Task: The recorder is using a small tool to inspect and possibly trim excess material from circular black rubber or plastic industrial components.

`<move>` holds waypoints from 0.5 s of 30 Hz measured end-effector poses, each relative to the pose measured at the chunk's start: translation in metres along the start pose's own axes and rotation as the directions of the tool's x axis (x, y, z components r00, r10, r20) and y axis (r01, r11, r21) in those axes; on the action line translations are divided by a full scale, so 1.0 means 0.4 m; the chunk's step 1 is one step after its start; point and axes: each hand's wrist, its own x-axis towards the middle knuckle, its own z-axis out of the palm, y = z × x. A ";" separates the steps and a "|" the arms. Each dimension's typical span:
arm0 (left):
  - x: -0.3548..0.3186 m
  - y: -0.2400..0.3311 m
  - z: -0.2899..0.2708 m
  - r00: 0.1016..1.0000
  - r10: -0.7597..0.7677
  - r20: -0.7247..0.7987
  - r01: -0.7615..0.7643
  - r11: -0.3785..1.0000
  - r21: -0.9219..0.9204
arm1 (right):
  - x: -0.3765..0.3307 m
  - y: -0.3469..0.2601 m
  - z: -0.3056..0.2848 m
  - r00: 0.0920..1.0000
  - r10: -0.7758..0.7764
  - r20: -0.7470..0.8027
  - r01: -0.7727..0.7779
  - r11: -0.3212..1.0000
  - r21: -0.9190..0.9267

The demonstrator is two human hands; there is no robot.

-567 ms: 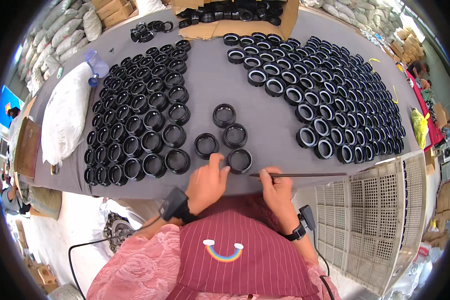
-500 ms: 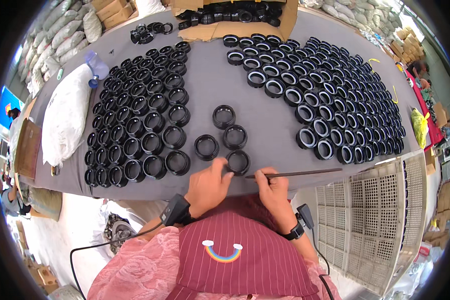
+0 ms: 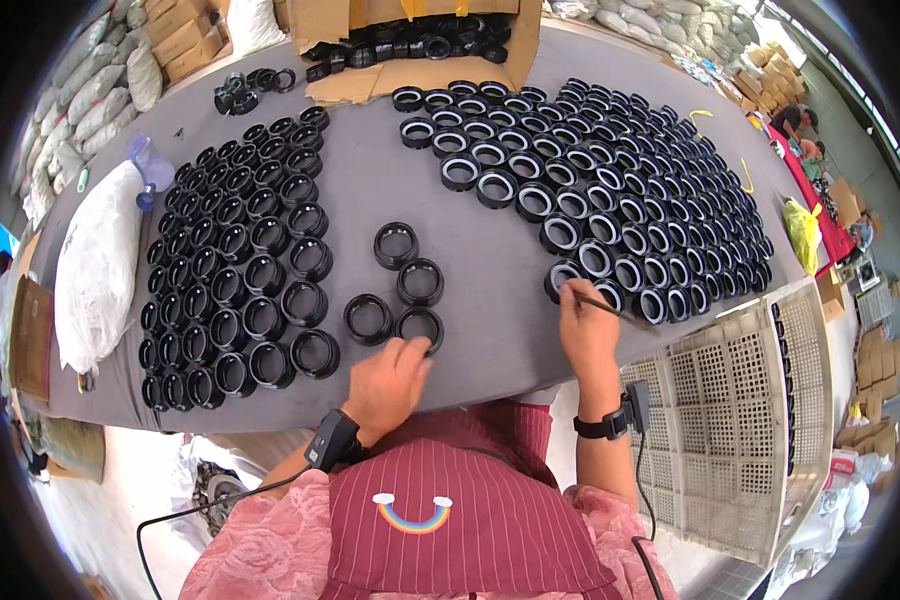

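Note:
My left hand [image 3: 388, 388] has its fingers curled at the near rim of a black ring [image 3: 420, 326], hiding part of that rim. Three more loose black rings stand close by: one to its left [image 3: 368, 319], one behind it [image 3: 421, 282] and one farther back [image 3: 396, 244]. In my right hand [image 3: 589, 338] is a thin dark stick [image 3: 620, 311], pinched between fingers and thumb and slanting down to the right. My right fingertips are at the near edge of a pale-lined black ring [image 3: 564, 278], front left in a large group; whether they touch it I cannot tell.
Rows of all-black rings [image 3: 264, 312] stand at left, beside a white sack [image 3: 100, 270]. Pale-lined rings [image 3: 653, 238] fill the right. An open cardboard box [image 3: 370, 88] of black rings stands at the back. Pale plastic crates [image 3: 705, 430] are beside the table's near right edge.
My right hand has moved right with the stick, from beside the loose rings to the pale-lined group. My left hand has shifted to the near side of the closest loose ring. The view has shifted.

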 end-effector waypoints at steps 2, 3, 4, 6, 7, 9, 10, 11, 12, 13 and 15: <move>-0.002 0.009 0.006 0.997 0.072 0.001 -0.072 0.996 -0.056 | -0.013 -0.019 0.010 0.991 0.060 0.116 -0.065 0.997 0.038; -0.004 0.020 0.015 0.996 0.091 0.012 -0.087 0.979 -0.186 | -0.026 -0.033 0.016 0.986 0.066 0.151 -0.073 0.996 0.042; -0.009 0.031 0.023 0.994 0.107 0.036 -0.090 0.944 -0.319 | -0.042 -0.047 0.021 0.965 0.064 0.255 -0.102 0.985 0.138; -0.013 0.045 0.041 0.997 0.060 0.051 -0.038 0.934 -0.355 | -0.083 -0.080 0.032 0.926 0.048 0.374 -0.160 0.948 0.276; -0.012 0.046 0.051 0.996 0.007 0.089 0.030 0.912 -0.409 | -0.100 -0.092 0.035 0.924 0.031 0.381 -0.150 0.946 0.287; -0.012 0.042 0.065 0.997 0.008 0.083 0.025 0.918 -0.396 | -0.133 -0.111 0.036 0.835 0.019 0.550 -0.294 0.861 0.416; -0.013 0.039 0.070 0.996 0.024 0.082 0.010 0.919 -0.394 | -0.144 -0.115 0.034 0.819 -0.003 0.573 -0.293 0.858 0.422; -0.014 0.036 0.072 0.996 0.041 0.079 -0.006 0.920 -0.392 | -0.153 -0.118 0.035 0.813 0.001 0.582 -0.303 0.854 0.422; -0.016 0.030 0.072 0.991 0.066 0.113 -0.022 0.935 -0.353 | -0.159 -0.119 0.034 0.828 0.025 0.560 -0.345 0.810 0.474; -0.019 0.028 0.072 0.991 0.063 0.118 -0.017 0.935 -0.353 | -0.162 -0.117 0.033 0.847 0.045 0.530 -0.377 0.754 0.538; -0.021 0.025 0.073 0.996 0.068 0.060 -0.039 0.918 -0.395 | -0.166 -0.108 0.021 0.860 0.088 0.503 -0.410 0.705 0.579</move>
